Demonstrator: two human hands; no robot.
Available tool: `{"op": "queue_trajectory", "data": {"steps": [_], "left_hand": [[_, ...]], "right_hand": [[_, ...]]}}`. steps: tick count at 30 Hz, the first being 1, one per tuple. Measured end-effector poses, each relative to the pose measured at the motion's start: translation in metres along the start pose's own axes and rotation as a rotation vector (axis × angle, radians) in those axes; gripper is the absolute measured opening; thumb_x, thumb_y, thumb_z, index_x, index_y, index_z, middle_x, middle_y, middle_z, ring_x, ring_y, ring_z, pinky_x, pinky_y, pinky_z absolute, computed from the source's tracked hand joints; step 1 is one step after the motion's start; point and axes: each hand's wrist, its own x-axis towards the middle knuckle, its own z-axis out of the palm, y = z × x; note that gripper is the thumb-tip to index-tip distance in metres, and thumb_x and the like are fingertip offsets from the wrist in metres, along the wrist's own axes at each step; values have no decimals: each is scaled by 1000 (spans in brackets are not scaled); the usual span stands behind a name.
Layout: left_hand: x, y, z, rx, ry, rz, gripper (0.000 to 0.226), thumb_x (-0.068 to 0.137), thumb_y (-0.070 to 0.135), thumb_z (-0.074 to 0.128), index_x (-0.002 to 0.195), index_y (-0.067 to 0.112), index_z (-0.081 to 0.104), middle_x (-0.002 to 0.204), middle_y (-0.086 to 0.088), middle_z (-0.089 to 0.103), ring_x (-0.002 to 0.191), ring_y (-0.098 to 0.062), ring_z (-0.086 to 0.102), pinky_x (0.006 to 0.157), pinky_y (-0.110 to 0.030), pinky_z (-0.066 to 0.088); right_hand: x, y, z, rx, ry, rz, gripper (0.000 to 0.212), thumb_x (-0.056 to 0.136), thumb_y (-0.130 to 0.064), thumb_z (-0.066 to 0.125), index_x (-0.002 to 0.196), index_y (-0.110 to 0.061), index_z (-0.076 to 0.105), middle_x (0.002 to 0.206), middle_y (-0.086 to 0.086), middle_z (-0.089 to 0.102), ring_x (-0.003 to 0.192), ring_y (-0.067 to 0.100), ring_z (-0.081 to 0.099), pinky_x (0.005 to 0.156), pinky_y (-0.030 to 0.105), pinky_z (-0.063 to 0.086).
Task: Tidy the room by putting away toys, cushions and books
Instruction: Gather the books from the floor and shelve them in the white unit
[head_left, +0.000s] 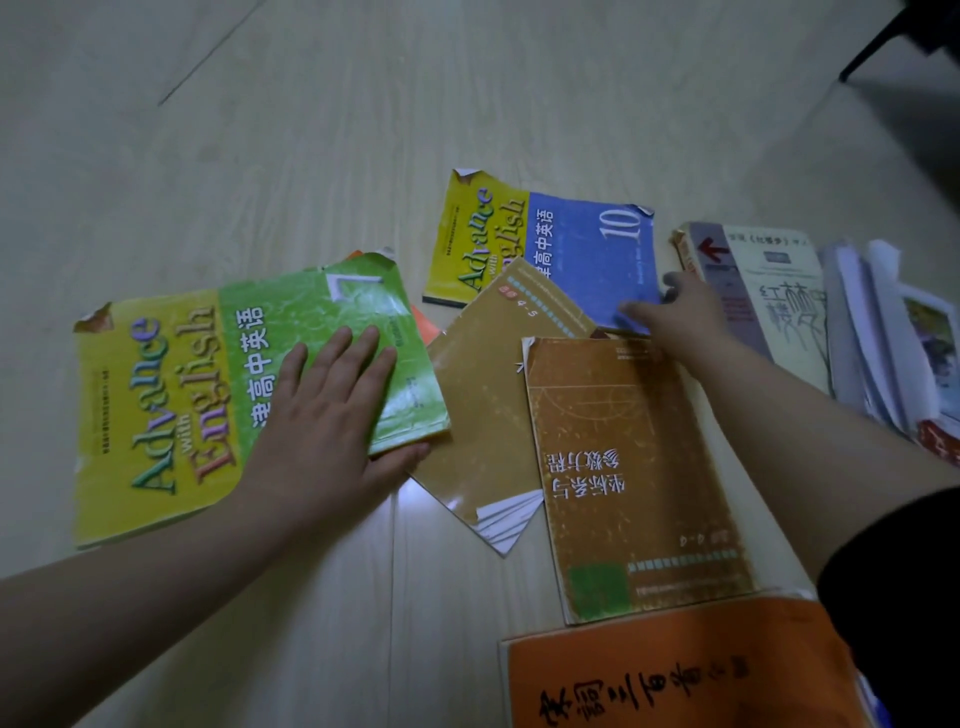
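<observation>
The green English book (208, 395) lay flat on the floor (260, 130), with the left hand (332, 415) spread on its cover, fingers straight and thumb at the near edge, gripping nothing. The right hand (675, 317) reached the corner of the blue English book (545, 244); blur hid whether it pinched or only touched. Sliding the green book would probably drag the brown book (488, 395) tucked under its corner. Pulling the blue one could shift that same brown book, which overlapped it, and the curled, torn covers might rip further. Counted: two English books, two brown books, the second (634, 467) lying nearer, one orange book (675, 675) at the near edge, an orange sliver (423, 322) under the green book, and one grey-white book (769, 301) beside loose papers (872, 322), too jumbled to count.
</observation>
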Motion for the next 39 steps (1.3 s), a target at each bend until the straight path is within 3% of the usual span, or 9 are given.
{"op": "queue_trajectory", "data": {"steps": [2,4,11,15,20,24,31,36,39], "left_hand": [[0,-1,0,-1,-1,3,92,78,75,33,143,11,40,154,-9,32,144,-27,25,116,-52,14],[-1,0,1,3,-2,7,92,78,75,33,144,11,40,154,-9,32,144,-27,25,116,-52,14],[1,0,2,14,4,17,92,78,75,34,144,11,39,154,-9,31,144,-26,24,116,-52,14],[2,-1,3,26,-3,11,93,78,76,33,144,11,39,154,-9,31,144,-27,25,116,-53,15],[2,-2,3,32,-23,10,93,78,76,32,143,10,41,153,-10,34,143,-28,28,116,-54,17],[0,-4,3,24,-17,-1,93,78,76,30,145,11,39,154,-9,32,144,-27,26,116,-53,16],[2,-5,3,46,-20,8,93,78,74,31,141,7,44,151,-13,37,140,-32,32,114,-53,19],[8,-7,2,41,-85,16,103,80,81,10,141,5,43,150,-16,37,139,-36,35,111,-55,23],[9,-1,-5,-4,-157,107,96,87,74,12,129,0,56,135,-25,53,121,-49,51,97,-60,40]], "right_hand": [[7,-6,3,66,42,112,96,75,-46,78,146,-6,29,149,14,38,133,33,41,102,43,39],[10,-14,6,-79,67,177,100,68,-47,83,141,-3,32,145,15,41,130,33,44,96,42,43],[20,-12,10,32,24,278,85,65,-40,87,128,2,48,133,17,53,116,37,54,92,44,48],[16,-8,22,-25,165,202,65,70,-46,81,119,-9,56,125,14,56,111,35,55,83,40,48],[15,-13,15,409,311,105,33,88,-30,66,111,-9,54,110,9,60,96,26,58,73,29,39],[12,-22,-1,535,433,61,19,87,-24,66,100,-13,57,91,-2,56,84,16,55,67,22,42],[-5,-13,-41,857,544,115,27,73,-22,73,90,-15,53,99,7,65,87,21,65,83,36,56],[-45,18,-49,930,517,162,33,68,-22,75,91,-7,57,96,9,69,90,26,69,84,49,57],[-81,32,-53,984,606,226,23,80,-13,73,86,-14,51,88,0,62,89,22,63,82,36,55]]}}
